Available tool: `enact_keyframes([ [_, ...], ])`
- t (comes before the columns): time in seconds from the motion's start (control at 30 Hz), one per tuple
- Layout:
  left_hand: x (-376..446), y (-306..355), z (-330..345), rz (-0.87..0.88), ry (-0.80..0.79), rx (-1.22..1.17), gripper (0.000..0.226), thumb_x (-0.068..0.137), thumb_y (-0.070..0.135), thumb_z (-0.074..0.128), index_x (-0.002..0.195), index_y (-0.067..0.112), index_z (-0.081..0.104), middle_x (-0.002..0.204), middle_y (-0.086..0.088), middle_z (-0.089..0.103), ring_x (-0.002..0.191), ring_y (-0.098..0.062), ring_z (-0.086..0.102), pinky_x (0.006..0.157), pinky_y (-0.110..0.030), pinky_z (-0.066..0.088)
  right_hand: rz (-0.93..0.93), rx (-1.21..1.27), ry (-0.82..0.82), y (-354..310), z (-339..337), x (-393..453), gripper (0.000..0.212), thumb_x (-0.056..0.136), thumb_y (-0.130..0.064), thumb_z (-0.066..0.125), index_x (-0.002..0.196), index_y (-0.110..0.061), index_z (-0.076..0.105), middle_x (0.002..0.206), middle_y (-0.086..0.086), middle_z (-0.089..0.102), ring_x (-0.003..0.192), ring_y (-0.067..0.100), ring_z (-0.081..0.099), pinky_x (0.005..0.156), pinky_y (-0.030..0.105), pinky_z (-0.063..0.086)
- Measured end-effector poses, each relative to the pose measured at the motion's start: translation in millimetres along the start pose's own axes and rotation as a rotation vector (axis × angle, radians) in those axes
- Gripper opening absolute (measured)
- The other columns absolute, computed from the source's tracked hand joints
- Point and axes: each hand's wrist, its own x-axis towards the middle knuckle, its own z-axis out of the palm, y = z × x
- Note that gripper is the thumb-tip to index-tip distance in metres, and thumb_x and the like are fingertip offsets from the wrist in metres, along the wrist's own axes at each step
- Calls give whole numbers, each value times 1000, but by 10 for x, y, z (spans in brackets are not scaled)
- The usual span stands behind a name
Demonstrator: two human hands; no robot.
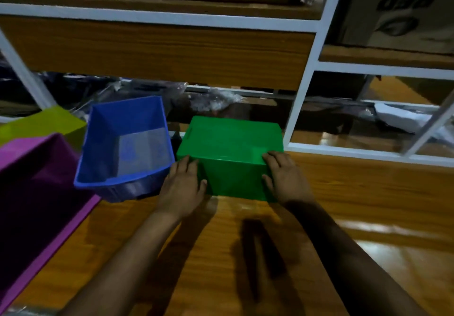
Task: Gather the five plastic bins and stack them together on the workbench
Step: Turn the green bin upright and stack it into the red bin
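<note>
Both hands clasp the glossy green rectangular plastic bin (231, 158) at the centre of the frame. The left hand (183, 185) lies against the bin's near left corner, fingers nearly straight and pointing away from the camera, thumb reaching round onto the near wall. The right hand (285, 178) mirrors it at the near right corner, fingertips laid over the top edge and thumb on the near face. Neither hand curls round anything; they hold the bin by flat pressure from both sides. The bin appears to lie upside down, closed base upward, on the glossy wooden workbench (344, 193).

To do this step well, the squeeze should stay even so the slick plastic does not slip, and the bin probably needs turning mouth-up before it can nest with the others. Lift it clear of the bench before swinging left.

Both forearms run up from the bottom edge of the frame, converging on the bin, wrists fairly straight and low over the bench.

Just left of the green bin stands the open blue plastic bin (125, 143), tilted, mouth toward the camera. Further left a large purple plastic bin (44, 193) fills the lower left of the frame, with a yellow-green plastic bin (46, 121) behind it. A fifth bin is not visible. White-framed shelving (302, 87) crosses the upper frame.
</note>
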Motion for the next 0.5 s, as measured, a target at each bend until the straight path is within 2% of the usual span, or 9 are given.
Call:
enact_keyframes([
  [0.17,-2,-29,25,-18,28,-198,63,96,32,52,150,14,25,161,-12,18,147,-29,17,116,-42,24,57,36,64,97,-42,-289,52,93,-42,54,138,-19,44,138,3,49,126,20,44,101,37,46],
  [0.23,3,-5,44,-4,31,-308,63,96,29,53,151,15,25,159,-9,24,145,-26,22,113,-36,26,42,75,77,190,-87,-432,49,93,-41,52,134,-15,49,134,6,51,122,23,45,99,40,47],
  [0.3,7,10,67,4,17,-437,59,97,28,54,149,19,30,151,-5,38,137,-19,36,104,-30,34,45,98,77,286,-129,-560,47,93,-41,51,131,-14,52,131,7,53,120,23,45,97,42,47],
  [0.37,-8,48,90,-9,-14,-547,53,98,27,53,147,22,34,143,-3,47,126,-14,46,91,-22,41,77,136,59,373,-173,-662,45,95,-41,52,132,-15,53,131,5,52,119,21,44,98,38,45],
  [0.5,28,156,82,-107,-22,-637,50,99,27,51,146,18,37,132,-5,57,103,-12,57,68,-13,41,192,264,138,482,-226,-676,43,95,-42,51,127,-14,55,122,7,50,113,21,45,94,44,48],
])
